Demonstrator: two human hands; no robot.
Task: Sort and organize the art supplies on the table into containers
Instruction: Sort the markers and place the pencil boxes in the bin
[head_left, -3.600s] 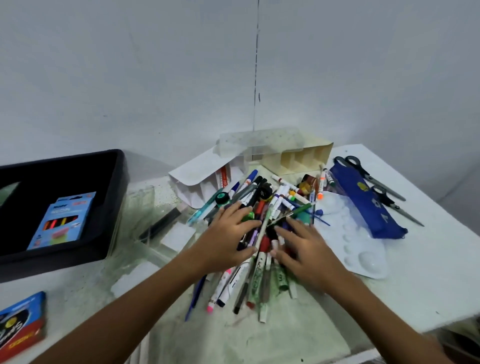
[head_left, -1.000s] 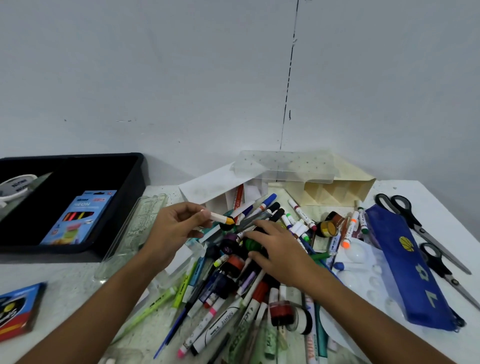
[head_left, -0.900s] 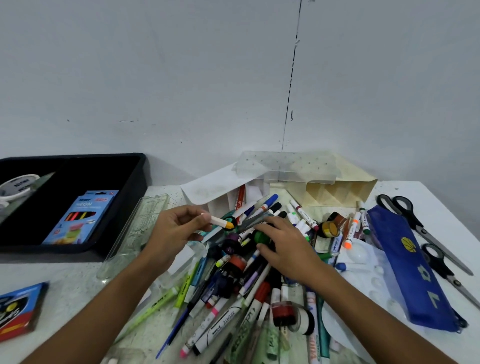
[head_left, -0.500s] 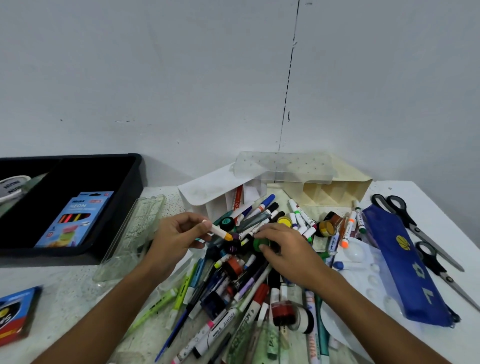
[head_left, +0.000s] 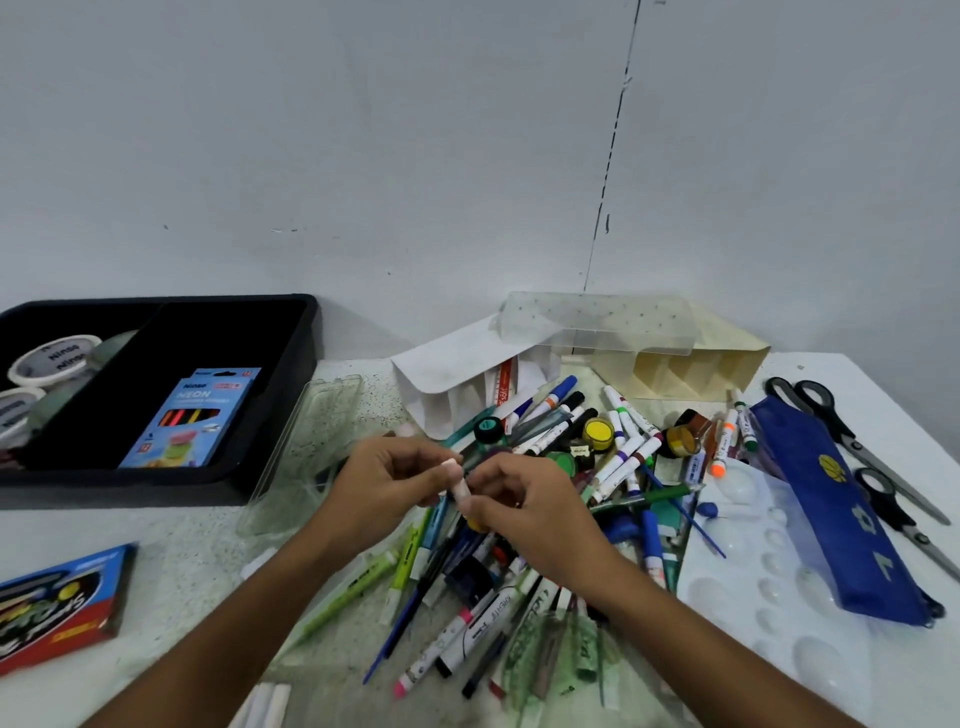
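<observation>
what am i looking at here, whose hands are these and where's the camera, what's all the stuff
There is no machine here. A person wears a camera on the head, so the one picture looks forward and down at their own arms. The left hand and right hand meet over the pile, both pinching a small white marker with a yellow end. Below them lies a heap of markers and pens on a white table. To the right are a white paint palette, a blue pencil pouch and scissors. To the left, a black tray holds a blue box of neon colours.
</observation>
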